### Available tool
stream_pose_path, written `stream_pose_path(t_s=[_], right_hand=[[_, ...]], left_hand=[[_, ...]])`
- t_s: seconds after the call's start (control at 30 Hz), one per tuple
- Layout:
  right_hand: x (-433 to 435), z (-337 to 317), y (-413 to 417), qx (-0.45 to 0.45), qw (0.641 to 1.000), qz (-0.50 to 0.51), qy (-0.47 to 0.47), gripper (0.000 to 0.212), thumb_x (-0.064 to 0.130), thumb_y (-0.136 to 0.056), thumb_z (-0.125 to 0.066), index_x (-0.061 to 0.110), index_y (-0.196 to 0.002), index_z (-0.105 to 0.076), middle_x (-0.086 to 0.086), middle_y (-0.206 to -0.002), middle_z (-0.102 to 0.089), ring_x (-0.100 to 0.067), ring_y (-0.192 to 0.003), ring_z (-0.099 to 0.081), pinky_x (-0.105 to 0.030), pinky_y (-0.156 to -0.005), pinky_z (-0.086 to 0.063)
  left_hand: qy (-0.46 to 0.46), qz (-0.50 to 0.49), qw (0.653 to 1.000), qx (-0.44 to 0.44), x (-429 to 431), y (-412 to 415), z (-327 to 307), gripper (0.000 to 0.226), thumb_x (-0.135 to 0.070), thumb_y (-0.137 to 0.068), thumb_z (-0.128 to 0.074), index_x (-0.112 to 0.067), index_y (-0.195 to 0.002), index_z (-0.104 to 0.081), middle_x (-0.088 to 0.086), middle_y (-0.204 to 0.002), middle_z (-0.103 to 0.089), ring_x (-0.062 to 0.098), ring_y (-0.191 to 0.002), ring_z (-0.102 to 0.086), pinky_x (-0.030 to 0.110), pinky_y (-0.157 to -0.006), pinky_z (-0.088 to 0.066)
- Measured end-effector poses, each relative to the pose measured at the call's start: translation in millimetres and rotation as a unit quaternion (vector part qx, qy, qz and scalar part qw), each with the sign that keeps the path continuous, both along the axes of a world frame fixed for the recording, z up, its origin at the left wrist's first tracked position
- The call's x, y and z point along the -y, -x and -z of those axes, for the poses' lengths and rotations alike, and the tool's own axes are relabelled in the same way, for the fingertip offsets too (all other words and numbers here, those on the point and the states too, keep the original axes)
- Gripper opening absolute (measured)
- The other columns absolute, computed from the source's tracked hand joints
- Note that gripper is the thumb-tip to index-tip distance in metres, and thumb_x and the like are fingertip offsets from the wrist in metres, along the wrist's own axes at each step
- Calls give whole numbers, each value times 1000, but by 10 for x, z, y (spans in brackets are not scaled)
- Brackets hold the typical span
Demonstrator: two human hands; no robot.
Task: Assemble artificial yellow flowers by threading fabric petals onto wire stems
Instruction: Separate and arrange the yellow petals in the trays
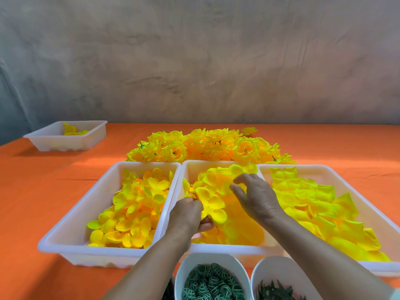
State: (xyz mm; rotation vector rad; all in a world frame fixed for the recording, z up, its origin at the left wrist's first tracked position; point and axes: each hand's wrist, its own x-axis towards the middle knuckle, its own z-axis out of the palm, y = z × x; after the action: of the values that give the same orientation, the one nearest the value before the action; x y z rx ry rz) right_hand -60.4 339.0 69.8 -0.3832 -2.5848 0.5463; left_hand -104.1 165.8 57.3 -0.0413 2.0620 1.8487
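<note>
My left hand grips a partly built yellow flower of layered fabric petals, held over the middle tray; its stem is hidden in my fist. My right hand hovers over the same tray, thumb and forefinger curled close together just above the loose petals. Whether they pinch a petal I cannot tell. The left tray holds small round petals, the right tray larger greenish-yellow ones.
A heap of finished yellow flowers lies behind the trays on the orange cloth. A small white tray stands far left. Two white cups at the near edge hold green rings and dark green leaf pieces.
</note>
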Motion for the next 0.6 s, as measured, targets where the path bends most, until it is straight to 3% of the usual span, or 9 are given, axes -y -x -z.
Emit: stream_pose_path(t_s=[0.2, 0.27, 0.33, 0.4, 0.5, 0.6], right_hand=[[35, 6, -103, 31, 999, -18, -20, 23, 30, -95, -56, 26, -116, -65, -1, -118, -61, -21, -112, -55, -31, -85, -43], [19, -43, -172, 39, 999, -17, -18, 23, 30, -95, -56, 26, -116, -65, -1, -119, -62, -22, -113, -55, -32, -87, -44], [-19, -83, -259, 51, 998, -14, -23, 23, 30, -95, -56, 26, -116, -65, -2, -119, -62, -23, -113, -54, -32, -87, -43], [-68, -115, -354, 60, 998, -11, -19, 23, 29, -95, -56, 26, -115, -66, -2, -118, -63, -24, -113, -54, -31, -86, -42], [-135, -157, -494, 67, 998, -6, -3, 22, 26, -94, -56, 25, -114, -67, -3, -118, -64, -24, -113, -55, -31, -89, -42], [-193, -229, -610, 63, 998, -4, 13, 22, 23, -93, -58, 24, -113, -68, -3, -117, -66, -23, -109, -58, -29, -90, -41]], left_hand=[[73, 8, 997, -9, -14, 12, 10, 12, -3, -94, -47, -4, -103, -54, 13, -87, -67, 21, -61, -70, 37, -60, -63], [157, 31, 986, -38, -31, -14, -26, 25, -5, -93, -49, -3, -118, -49, 11, -91, -63, 21, -67, -67, 32, -52, -59], [321, 85, 937, -108, -54, -38, -66, 37, -6, -92, -49, 3, -127, -39, 16, -104, -62, 26, -80, -64, 38, -53, -51], [441, 134, 872, -168, -67, -71, -89, 44, -8, -93, -48, 4, -131, -30, 19, -117, -60, 28, -89, -59, 35, -56, -45], [512, 190, 813, -202, -43, -126, -66, 42, -10, -92, -47, 0, -130, -31, 17, -123, -58, 30, -106, -61, 37, -73, -48], [541, 191, 788, -222, 41, -163, -87, 37, -12, -91, -47, -6, -127, -37, 16, -121, -57, 32, -108, -60, 33, -70, -40]])
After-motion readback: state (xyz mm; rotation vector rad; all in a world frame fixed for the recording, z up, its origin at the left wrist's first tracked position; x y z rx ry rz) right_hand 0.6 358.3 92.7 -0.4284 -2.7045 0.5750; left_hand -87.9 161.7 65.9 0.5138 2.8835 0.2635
